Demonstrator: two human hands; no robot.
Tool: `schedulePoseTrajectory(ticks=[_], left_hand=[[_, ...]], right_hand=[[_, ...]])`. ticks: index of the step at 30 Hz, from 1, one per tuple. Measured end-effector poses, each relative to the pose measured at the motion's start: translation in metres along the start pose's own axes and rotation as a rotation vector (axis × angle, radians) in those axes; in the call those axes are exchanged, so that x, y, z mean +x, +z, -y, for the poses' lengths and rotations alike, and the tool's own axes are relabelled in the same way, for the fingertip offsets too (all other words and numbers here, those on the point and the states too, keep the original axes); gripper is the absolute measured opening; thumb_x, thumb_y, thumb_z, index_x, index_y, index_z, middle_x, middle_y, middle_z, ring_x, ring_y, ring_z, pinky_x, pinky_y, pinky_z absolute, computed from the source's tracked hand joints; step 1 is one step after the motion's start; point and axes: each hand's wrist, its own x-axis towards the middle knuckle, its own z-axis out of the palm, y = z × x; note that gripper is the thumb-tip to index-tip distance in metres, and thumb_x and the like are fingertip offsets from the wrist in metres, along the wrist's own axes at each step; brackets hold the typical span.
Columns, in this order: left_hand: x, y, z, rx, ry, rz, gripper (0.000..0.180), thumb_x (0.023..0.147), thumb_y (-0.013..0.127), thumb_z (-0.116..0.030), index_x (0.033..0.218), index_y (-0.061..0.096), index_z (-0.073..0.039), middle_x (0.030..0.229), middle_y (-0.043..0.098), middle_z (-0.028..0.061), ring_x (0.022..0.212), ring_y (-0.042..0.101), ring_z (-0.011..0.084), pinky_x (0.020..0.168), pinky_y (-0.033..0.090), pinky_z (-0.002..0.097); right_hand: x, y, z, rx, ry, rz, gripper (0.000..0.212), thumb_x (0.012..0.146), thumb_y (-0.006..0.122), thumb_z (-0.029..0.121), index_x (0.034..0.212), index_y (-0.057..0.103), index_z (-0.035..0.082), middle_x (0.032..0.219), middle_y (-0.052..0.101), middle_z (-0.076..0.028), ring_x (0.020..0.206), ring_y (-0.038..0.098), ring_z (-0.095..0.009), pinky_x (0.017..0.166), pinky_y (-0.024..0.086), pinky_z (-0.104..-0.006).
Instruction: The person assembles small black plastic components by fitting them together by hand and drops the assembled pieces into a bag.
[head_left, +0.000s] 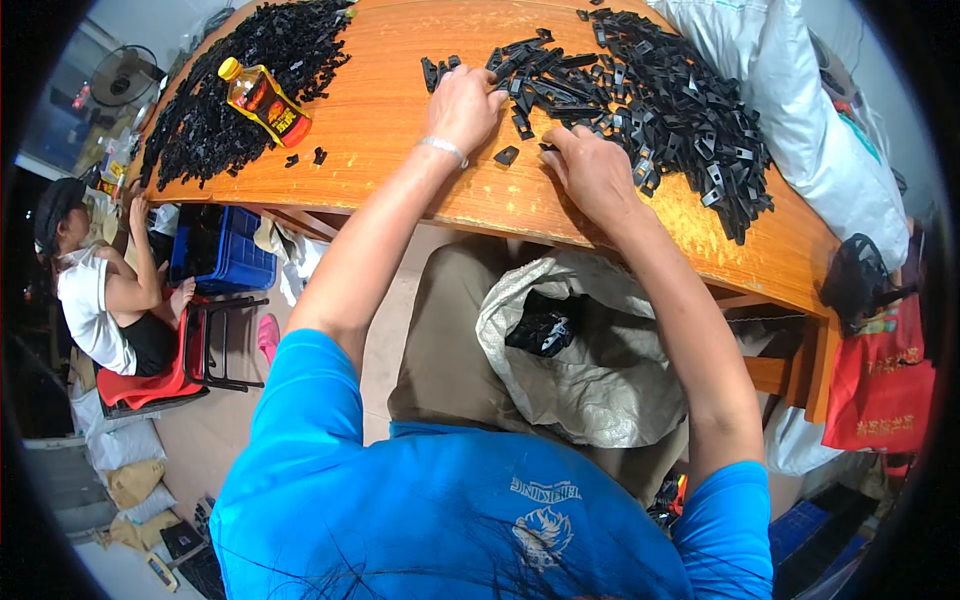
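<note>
Up on the orange wooden table (400,120), the left hand (463,105) lies knuckles-up at the near edge of the big heap of black plastic parts (660,100), its fingers curled down onto the closest pieces, though whether they grip one cannot be told from this angle. Just beside it toward the table's front edge, the right hand (590,170) rests with fingers bent together over a few parts at the heap's rim, and one loose black piece (507,155) lies on bare wood between the two hands.
</note>
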Motion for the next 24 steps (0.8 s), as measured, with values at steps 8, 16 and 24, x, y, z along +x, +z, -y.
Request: schedulePoseTrajectory(ticks=[8, 16, 24], left_hand=[[0.019, 0.003, 0.006, 0.04, -0.161, 0.268, 0.031, 0.084, 0.083, -0.025, 0.105, 0.069, -0.007, 0.103, 0.076, 0.0193, 0.104, 0.072, 0.0382, 0.091, 0.056, 0.0472], [-0.025, -0.041, 0.001, -0.799, -0.355, 0.2, 0.045, 0.085, 0.08, -0.004, 0.126, 0.062, -0.003, 0.093, 0.066, 0.0014, 0.082, 0.066, 0.0138, 0.072, 0.056, 0.0293], [-0.102, -0.026, -0.026, -0.668, -0.199, 0.224, 0.022, 0.087, 0.08, 0.0, 0.106, 0.07, -0.003, 0.099, 0.071, 0.0022, 0.089, 0.065, 0.0128, 0.082, 0.055, 0.0289]], right_hand=[[-0.005, 0.016, 0.045, 0.099, -0.165, 0.157, 0.011, 0.094, 0.06, 0.013, 0.095, 0.065, 0.003, 0.092, 0.072, -0.022, 0.087, 0.073, -0.041, 0.075, 0.057, -0.0521], [0.003, 0.009, 0.019, 0.01, 0.1, 0.12, 0.016, 0.089, 0.076, 0.017, 0.096, 0.074, 0.003, 0.106, 0.068, -0.018, 0.091, 0.072, -0.04, 0.08, 0.058, -0.0511], [-0.04, -0.018, 0.012, 0.239, 0.32, -0.006, 0.026, 0.084, 0.085, 0.019, 0.105, 0.08, 0.005, 0.099, 0.07, -0.014, 0.088, 0.071, -0.035, 0.079, 0.056, -0.045]])
